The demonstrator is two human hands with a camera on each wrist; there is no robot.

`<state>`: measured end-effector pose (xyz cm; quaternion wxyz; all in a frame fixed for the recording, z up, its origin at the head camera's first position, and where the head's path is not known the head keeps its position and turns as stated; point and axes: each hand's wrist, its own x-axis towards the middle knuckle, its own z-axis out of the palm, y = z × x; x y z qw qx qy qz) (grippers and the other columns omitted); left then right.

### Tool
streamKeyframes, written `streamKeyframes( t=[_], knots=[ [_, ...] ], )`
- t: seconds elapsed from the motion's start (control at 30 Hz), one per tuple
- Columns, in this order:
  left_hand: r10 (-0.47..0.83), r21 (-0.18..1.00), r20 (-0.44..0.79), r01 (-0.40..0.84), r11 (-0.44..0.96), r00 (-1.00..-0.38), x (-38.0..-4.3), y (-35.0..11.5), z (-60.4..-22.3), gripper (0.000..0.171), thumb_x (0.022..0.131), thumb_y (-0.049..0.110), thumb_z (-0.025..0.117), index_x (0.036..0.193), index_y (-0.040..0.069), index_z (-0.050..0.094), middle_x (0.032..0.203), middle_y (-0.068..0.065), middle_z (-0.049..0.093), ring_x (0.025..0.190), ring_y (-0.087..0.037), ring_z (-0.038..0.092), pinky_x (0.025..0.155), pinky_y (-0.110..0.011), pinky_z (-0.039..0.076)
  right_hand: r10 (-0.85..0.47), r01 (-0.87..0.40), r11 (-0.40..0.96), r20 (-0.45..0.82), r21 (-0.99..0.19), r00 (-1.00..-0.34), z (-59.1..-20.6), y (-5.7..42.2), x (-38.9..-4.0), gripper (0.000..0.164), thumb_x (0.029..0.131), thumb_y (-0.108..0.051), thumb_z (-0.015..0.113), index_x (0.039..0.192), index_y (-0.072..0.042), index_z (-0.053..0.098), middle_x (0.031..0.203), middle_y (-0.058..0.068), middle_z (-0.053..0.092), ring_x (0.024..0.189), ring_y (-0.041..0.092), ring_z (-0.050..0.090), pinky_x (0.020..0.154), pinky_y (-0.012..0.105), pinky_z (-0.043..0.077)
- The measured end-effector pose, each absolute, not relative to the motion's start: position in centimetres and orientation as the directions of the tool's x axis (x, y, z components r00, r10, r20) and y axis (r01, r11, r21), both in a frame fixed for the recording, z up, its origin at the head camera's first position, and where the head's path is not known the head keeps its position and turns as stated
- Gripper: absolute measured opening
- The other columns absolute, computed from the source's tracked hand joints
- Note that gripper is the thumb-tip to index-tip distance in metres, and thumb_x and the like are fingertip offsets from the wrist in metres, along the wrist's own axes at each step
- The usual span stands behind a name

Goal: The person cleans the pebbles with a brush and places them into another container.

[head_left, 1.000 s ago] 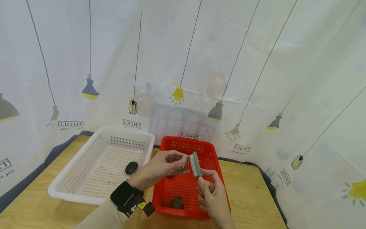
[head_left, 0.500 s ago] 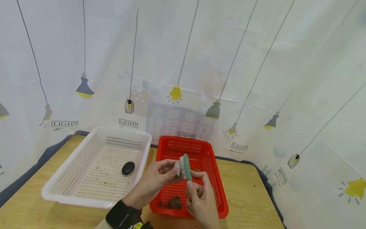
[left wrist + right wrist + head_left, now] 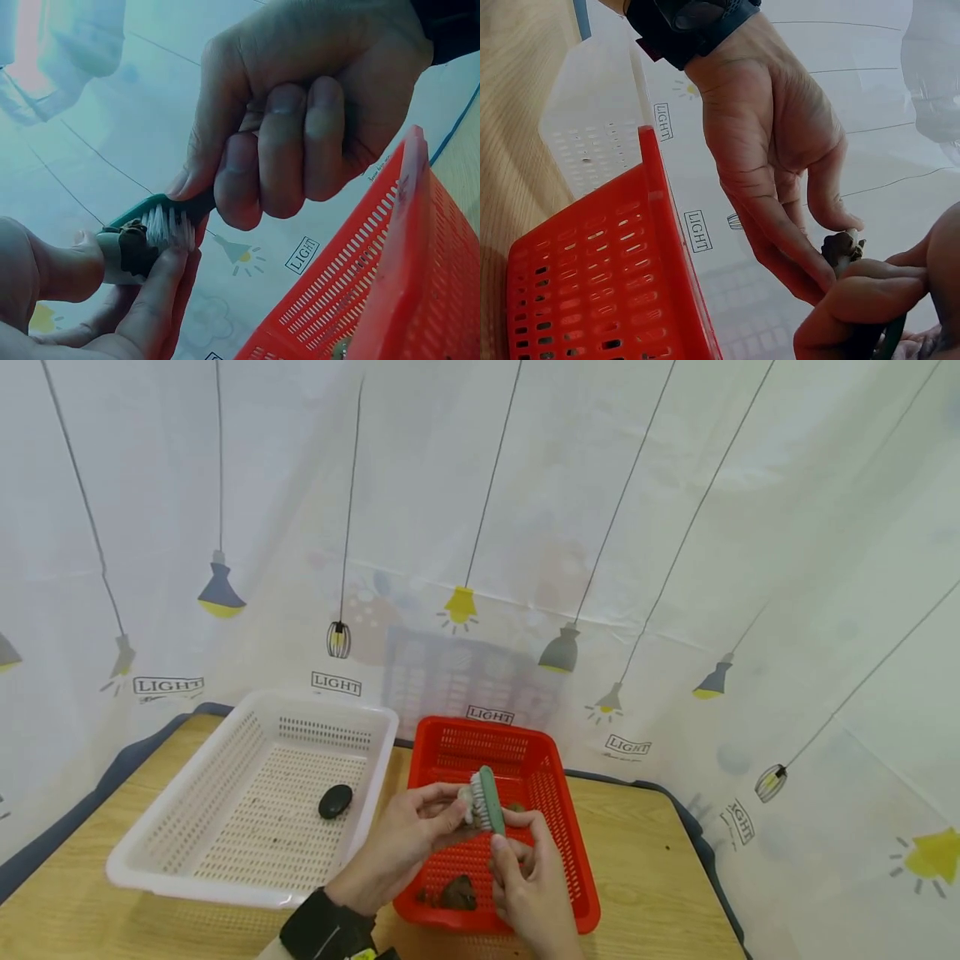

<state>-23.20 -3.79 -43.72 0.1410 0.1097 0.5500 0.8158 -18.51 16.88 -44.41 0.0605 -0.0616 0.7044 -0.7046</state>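
Over the red basket (image 3: 581, 877), my left hand (image 3: 412, 835) pinches a small pale stone (image 3: 120, 259) between thumb and fingers. Dark brown dirt clings to the stone in the left wrist view. My right hand (image 3: 534, 881) grips a green brush (image 3: 491, 797) by its end, thumb along the near side. The white bristles (image 3: 166, 229) touch the dirty side of the stone. Fingers hide part of the stone, and in the right wrist view the right hand covers most of the brush.
A brown lump (image 3: 458, 893) lies in the red basket, with a greenish piece (image 3: 516, 807) partly behind the right hand. To the left, a white basket (image 3: 142, 852) holds a smooth black stone (image 3: 335, 802). Both baskets stand on a wooden table (image 3: 652, 860) before a printed curtain.
The brush and the stone, apart a second ago, came together, and the bristles now touch the stone. The head view shifted slightly. Over the last half second the hands barely moved.
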Motion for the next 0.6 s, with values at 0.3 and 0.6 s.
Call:
streamKeyframes(
  t=[0.3,0.6],
  knots=[
    [0.37,0.926,-0.008,-0.147,-0.349,-0.929,-23.32,-4.0,-43.81,0.053,0.119,0.015,0.069,0.16,-0.016,0.055,0.14,-0.019,0.082,0.118,-0.015,0.083,0.108,-0.034,0.07,-0.157,0.025,-0.008,-0.023,-1.0,-0.987,-44.4,16.98,-18.74,0.045,0.123,-0.022,0.061,0.161,-0.007,0.043,0.075,-0.002,0.048,0.051,0.009,0.035,0.046,0.019,0.031],
    [0.337,0.903,-0.036,-0.175,-0.393,-0.941,-23.6,-4.29,-43.83,0.051,0.12,0.016,0.067,0.161,-0.012,0.055,0.138,-0.015,0.082,0.121,-0.018,0.084,0.11,-0.034,0.069,-0.119,0.021,-0.012,-0.02,-1.0,-0.993,-43.94,17.43,-18.83,0.042,0.123,-0.019,0.061,0.16,-0.008,0.044,0.074,-0.002,0.048,0.049,0.008,0.032,0.044,0.019,0.029]
  ],
)
